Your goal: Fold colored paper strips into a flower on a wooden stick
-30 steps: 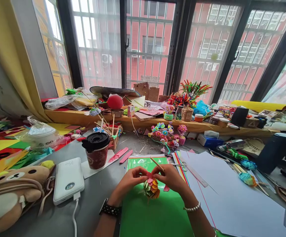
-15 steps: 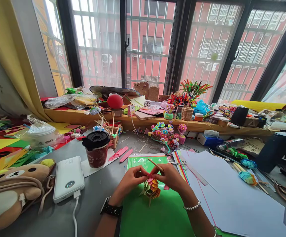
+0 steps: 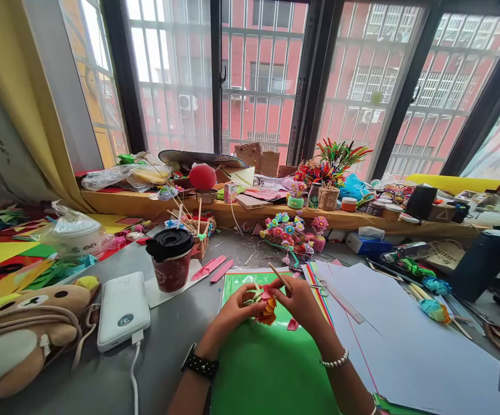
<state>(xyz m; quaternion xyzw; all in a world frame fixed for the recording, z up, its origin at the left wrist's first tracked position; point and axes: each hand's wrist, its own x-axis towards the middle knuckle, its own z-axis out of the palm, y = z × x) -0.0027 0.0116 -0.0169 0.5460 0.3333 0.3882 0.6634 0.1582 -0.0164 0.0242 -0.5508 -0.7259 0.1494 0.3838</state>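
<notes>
My left hand [image 3: 236, 310] is closed around a folded paper flower [image 3: 267, 314] with orange and yellow petals, pale green ones and pink at the top. Between the fingers of my right hand [image 3: 297, 301] a thin wooden stick [image 3: 278, 274] slants up to the left. My right fingertips touch the flower's pink part, and both hands are above a glossy green sheet [image 3: 271, 374]. A small pink paper piece [image 3: 292, 325] lies on the sheet beneath my right hand. Part of the flower is hidden by my fingers.
To the left are a lidded cup [image 3: 170, 268], a white power bank [image 3: 124, 311] with its cable, and a plush bear [image 3: 25, 340]. White paper [image 3: 405, 328] and scissors [image 3: 320, 286] lie to the right. Pink strips [image 3: 221, 269] and crocheted flowers [image 3: 288, 233] are farther back.
The flower has been tipped and raised slightly, and my left hand now wraps its side instead of pinching the top. My right hand has shifted a little up and right with the stick.
</notes>
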